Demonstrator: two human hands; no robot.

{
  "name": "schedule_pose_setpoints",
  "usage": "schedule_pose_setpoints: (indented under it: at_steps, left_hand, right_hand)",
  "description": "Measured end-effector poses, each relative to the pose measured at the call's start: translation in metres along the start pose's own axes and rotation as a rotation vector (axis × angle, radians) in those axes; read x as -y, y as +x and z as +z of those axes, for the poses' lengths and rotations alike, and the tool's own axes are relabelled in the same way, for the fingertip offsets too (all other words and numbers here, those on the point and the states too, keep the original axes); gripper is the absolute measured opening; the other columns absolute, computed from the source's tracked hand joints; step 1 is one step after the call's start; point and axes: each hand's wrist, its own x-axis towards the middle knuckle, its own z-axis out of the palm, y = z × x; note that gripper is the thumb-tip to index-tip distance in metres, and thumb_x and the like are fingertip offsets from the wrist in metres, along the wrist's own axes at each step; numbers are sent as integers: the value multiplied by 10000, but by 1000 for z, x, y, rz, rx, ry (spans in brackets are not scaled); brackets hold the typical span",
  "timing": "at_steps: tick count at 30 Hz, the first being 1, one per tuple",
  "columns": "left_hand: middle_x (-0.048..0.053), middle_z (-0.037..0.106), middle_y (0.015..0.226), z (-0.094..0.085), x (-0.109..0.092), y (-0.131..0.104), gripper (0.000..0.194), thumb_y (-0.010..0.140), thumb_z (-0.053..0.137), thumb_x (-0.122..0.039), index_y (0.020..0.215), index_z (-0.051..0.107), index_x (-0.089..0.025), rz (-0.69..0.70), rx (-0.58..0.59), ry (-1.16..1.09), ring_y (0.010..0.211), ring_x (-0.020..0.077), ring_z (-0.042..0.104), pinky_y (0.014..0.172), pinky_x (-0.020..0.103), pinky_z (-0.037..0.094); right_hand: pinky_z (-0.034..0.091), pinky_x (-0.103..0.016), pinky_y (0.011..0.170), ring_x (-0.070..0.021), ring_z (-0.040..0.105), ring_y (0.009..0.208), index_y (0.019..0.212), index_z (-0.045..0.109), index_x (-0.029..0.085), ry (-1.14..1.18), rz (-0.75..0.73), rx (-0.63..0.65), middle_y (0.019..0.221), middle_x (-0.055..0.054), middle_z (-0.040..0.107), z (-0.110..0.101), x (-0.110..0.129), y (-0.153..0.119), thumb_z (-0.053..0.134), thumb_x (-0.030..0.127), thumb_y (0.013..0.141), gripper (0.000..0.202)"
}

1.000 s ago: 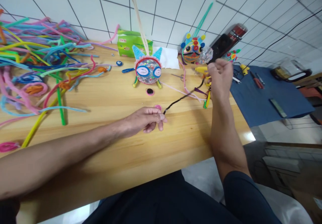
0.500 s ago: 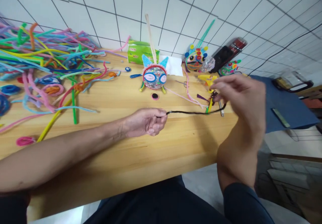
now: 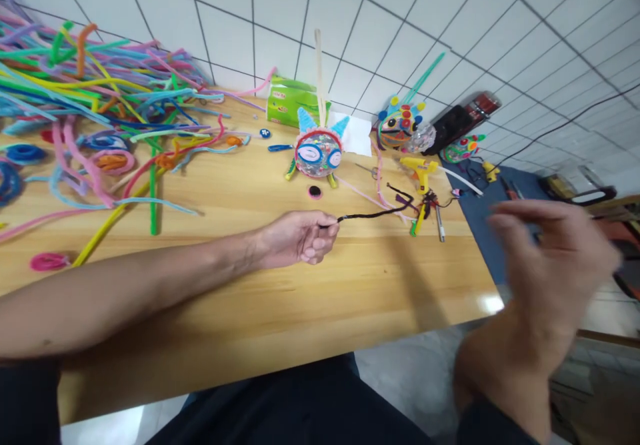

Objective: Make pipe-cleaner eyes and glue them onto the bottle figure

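A thin black pipe cleaner (image 3: 373, 215) has one end pinched in my left hand (image 3: 305, 237), over the wooden table. Its other end bends back and points up toward the left. At the right, past the table's edge, my right hand (image 3: 555, 265) is raised and blurred, apart from the black strand; I cannot make out whether anything is between its fingers. Behind my left hand stands a round ornament (image 3: 320, 155) with blue ears and two oval eyes. A small black and pink disc (image 3: 315, 192) lies in front of it.
Many coloured pipe cleaners (image 3: 120, 85) are heaped at the left. A green packet (image 3: 290, 102) stands near the wall. A yellow glue gun (image 3: 421, 170), a pen (image 3: 440, 224) and another decorated ornament (image 3: 397, 125) are at the right.
My right hand has moved right, away from the black pipe cleaner, whose far end is now loose and bent back. My left hand still pinches the near end. The view has shifted slightly.
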Motion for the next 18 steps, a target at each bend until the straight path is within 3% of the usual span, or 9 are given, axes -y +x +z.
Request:
schedule_pose_setpoints:
  at_steps: [5, 8, 10, 14, 18]
  left_hand:
    - [-51, 351, 546, 10, -4, -9, 270, 978, 542, -293, 732, 545, -182, -19, 30, 21, 459, 90, 270, 452, 187, 341]
    - [-47, 368, 552, 15, -8, -10, 268, 959, 543, -324, 729, 532, -186, 34, 24, 110, 458, 91, 287, 454, 199, 320]
    - [-22, 474, 610, 14, -10, -9, 248, 946, 561, -355, 767, 551, -184, 176, -100, 250, 469, 93, 339, 454, 212, 310]
    - [-11, 609, 737, 6, -14, -7, 200, 957, 620, -374, 899, 617, -183, 546, -432, 699, 570, 102, 440, 529, 221, 338]
    - [-12, 628, 750, 5, -17, -11, 172, 947, 637, -332, 897, 665, -170, 614, -457, 1078, 636, 108, 471, 589, 232, 345]
  right_hand:
    - [528, -399, 732, -253, 719, 834, 943, 742, 291, -191, -257, 253, 859, -69, 788, 76, 27, 14, 707, 400, 974, 118]
    - [518, -368, 777, -219, 719, 840, 954, 728, 260, -262, -414, 366, 880, -51, 791, 100, 33, 32, 611, 246, 1021, 136]
    - [496, -335, 748, -194, 705, 803, 950, 715, 243, -290, -446, 392, 882, -39, 788, 104, 35, 42, 583, 176, 1009, 159]
    - [429, -293, 646, -160, 647, 687, 879, 678, 230, -322, -357, 419, 787, -5, 749, 95, 33, 57, 617, 153, 947, 120]
    - [389, -287, 619, -148, 597, 640, 839, 641, 228, -330, -333, 421, 723, 10, 702, 92, 28, 59, 618, 161, 911, 101]
